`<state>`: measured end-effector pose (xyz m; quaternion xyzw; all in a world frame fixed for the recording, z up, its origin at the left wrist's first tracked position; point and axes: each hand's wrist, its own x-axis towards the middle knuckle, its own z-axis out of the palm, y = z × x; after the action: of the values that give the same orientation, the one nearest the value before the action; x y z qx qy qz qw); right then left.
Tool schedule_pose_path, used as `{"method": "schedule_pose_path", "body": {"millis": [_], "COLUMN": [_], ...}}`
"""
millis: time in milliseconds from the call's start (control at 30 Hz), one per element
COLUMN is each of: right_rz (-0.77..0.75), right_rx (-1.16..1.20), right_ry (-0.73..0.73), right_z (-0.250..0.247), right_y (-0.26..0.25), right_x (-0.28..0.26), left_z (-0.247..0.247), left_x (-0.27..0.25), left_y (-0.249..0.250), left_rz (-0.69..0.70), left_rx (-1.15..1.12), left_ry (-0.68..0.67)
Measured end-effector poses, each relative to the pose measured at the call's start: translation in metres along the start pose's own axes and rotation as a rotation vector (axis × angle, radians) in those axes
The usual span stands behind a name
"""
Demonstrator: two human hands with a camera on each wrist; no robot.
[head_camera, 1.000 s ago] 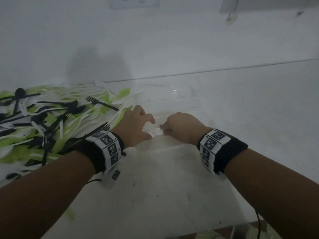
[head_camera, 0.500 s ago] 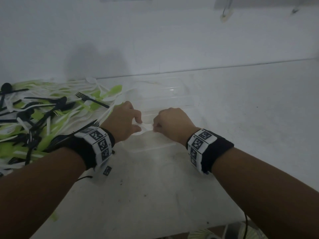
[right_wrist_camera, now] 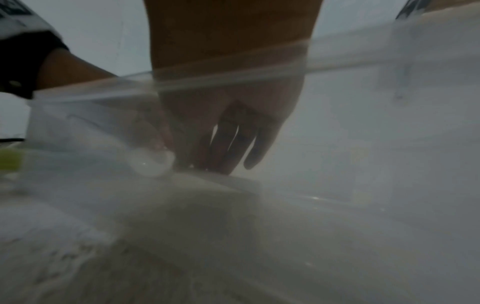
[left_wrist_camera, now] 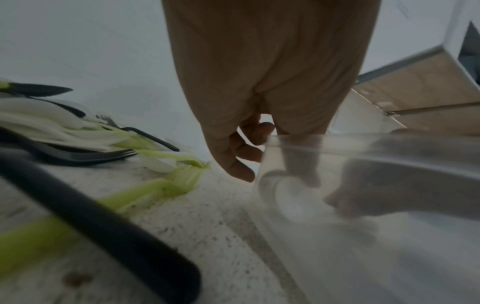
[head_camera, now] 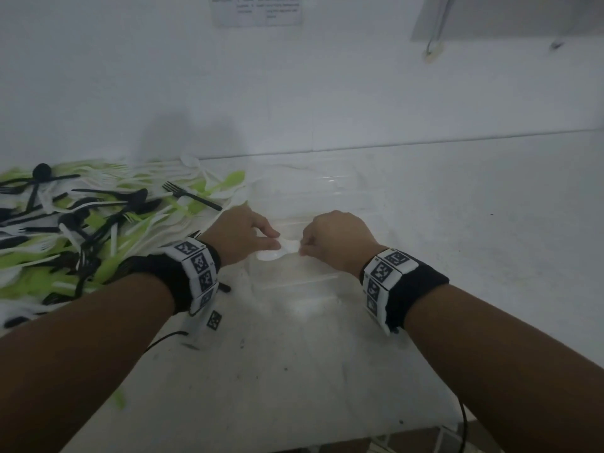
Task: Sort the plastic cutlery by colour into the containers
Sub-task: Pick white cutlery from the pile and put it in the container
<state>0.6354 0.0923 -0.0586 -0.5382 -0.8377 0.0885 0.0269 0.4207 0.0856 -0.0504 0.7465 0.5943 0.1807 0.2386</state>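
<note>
Both the left hand point(head_camera: 243, 238) and right hand point(head_camera: 336, 238) pinch a white spoon point(head_camera: 277, 251). They hold it over the clear container point(head_camera: 294, 282), likely to drop it there

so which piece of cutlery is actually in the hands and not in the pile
The white spoon, held between the left hand and right hand over the clear container. All other cutlery lies in the mixed pile to the left.

black, white, lime-green cutlery point(head_camera: 98, 223), clear container point(head_camera: 294, 282)
</note>
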Motion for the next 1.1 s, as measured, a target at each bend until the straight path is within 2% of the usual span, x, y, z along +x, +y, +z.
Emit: {"method": "schedule_pose_path", "body": {"millis": [100,167,267,367,433,533,633,700,867,1100], "right_rz": [0.001,-0.013,-0.030,-0.020,-0.007,-0.003,-0.046,-0.054,0.036,0.255], "right_rx": [0.029,0.022,0.073,0.296,0.498,0.729,0.691,0.638,0.538,0.434], "right_ry": [-0.058,-0.045,0.076,0.211,0.209,0.051,-0.075,-0.137,-0.213,-0.134], "right_z": [-0.008,-0.013,-0.018,-0.035,-0.050,-0.062,-0.059,-0.053,-0.031,0.001], "right_y": [0.001,-0.002,-0.009,-0.031,-0.053,-0.091,-0.129,-0.152,-0.192,-0.215], "right_x": [-0.002,-0.005,-0.006,0.004,0.014,0.030,0.047,0.057,0.082,0.090], "left_z": [-0.003,-0.007,-0.022,-0.054,-0.081,-0.117,-0.145,-0.159,-0.184,-0.199], "left_x": [-0.006,-0.012,-0.022,-0.038,-0.049,-0.064,-0.080,-0.090,-0.104,-0.090], "left_y": [-0.002,-0.004,-0.009,-0.020,-0.032,-0.057,-0.083,-0.100,-0.133,-0.177], "left_rz": [-0.015,-0.021,0.018,-0.016,-0.096,-0.243,-0.359,-0.386,-0.357,-0.178], "left_rx": [-0.090,-0.154,-0.163,-0.107,-0.008,0.166,0.250,0.271,0.284,0.294], "left_ry": [-0.020,0.032,0.180,0.245,0.179,-0.010,-0.110,-0.137,-0.165,-0.242]}}
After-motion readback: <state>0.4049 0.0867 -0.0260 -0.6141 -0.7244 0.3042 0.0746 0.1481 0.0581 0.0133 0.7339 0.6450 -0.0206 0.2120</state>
